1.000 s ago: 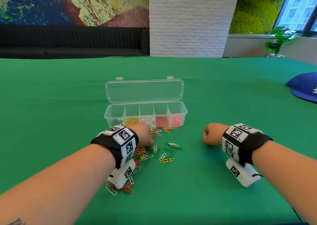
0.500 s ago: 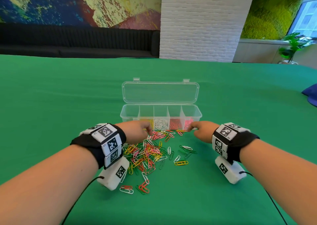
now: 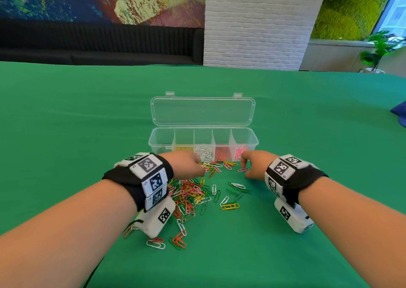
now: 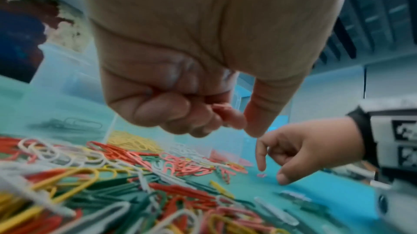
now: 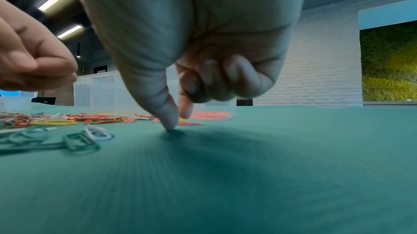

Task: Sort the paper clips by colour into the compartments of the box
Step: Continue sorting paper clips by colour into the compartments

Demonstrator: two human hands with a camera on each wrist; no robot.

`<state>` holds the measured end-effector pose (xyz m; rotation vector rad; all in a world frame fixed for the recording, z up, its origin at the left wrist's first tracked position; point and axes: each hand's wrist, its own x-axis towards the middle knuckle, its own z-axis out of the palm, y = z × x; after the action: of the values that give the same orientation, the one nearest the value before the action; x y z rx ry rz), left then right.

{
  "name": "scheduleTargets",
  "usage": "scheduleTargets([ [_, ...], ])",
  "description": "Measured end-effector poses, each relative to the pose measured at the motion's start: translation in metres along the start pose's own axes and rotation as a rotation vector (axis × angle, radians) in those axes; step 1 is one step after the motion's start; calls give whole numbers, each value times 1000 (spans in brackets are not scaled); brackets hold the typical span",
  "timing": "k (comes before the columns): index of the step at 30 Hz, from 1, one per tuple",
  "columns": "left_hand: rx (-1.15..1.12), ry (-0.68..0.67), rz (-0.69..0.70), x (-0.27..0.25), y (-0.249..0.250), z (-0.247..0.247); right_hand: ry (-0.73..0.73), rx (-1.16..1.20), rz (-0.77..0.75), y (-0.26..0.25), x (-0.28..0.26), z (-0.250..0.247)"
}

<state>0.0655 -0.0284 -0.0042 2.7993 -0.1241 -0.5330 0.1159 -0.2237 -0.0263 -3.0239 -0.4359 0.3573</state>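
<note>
A clear box point(image 3: 161, 141) stands open on the green table, its lid point(image 3: 203, 112) tipped back. Yellow, white, red and pink clips lie in separate compartments. A mixed pile of paper clips point(image 3: 191, 193) is spread in front of it. My left hand point(image 3: 189, 164) hovers over the pile's far edge and holds salmon-pink clips point(image 4: 225, 113) between its curled fingers and thumb. My right hand point(image 3: 244, 168) points down near the box's right end. Its thumb tip point(image 5: 169, 127) touches the cloth. Its forefinger point(image 5: 186, 113) is just above a single pink clip point(image 3: 243, 169) lying flat.
A few green and white clips point(image 3: 238, 189) and a yellow pair point(image 3: 229, 206) lie apart, right of the pile. More strays point(image 3: 175, 239) sit by my left wrist. A blue cap point(image 3: 398, 116) lies at the table's right edge. A black sofa and a white brick pillar stand beyond.
Both hands moved forward toward the box. The right hand went from a fist to thumb and forefinger lowered over the pink clip. The view shifted so the box sits more central.
</note>
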Motion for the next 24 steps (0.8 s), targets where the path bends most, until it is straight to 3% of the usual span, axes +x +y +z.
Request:
scheduleTargets([
  [4, 122, 44, 8, 13, 4, 5, 3, 23, -16, 3, 1, 1],
  [7, 83, 46, 11, 19, 11, 5, -22, 38, -22, 5, 3, -1],
  [9, -81, 1, -15, 24, 15, 6, -17, 30, -28, 4, 3, 0],
  [12, -582, -125, -38, 28, 21, 10, 8, 102, -17, 3, 5, -1],
  [16, -861, -204, -12, 26, 17, 9, -5, 580, 39, 2, 6, -6],
  [21, -827, -144, -38, 27, 16, 4, -42, 941, 105, 4, 7, -7],
  [24, -598, -84, -23, 29, 19, 0, -77, 1051, 110, 5, 8, -10],
])
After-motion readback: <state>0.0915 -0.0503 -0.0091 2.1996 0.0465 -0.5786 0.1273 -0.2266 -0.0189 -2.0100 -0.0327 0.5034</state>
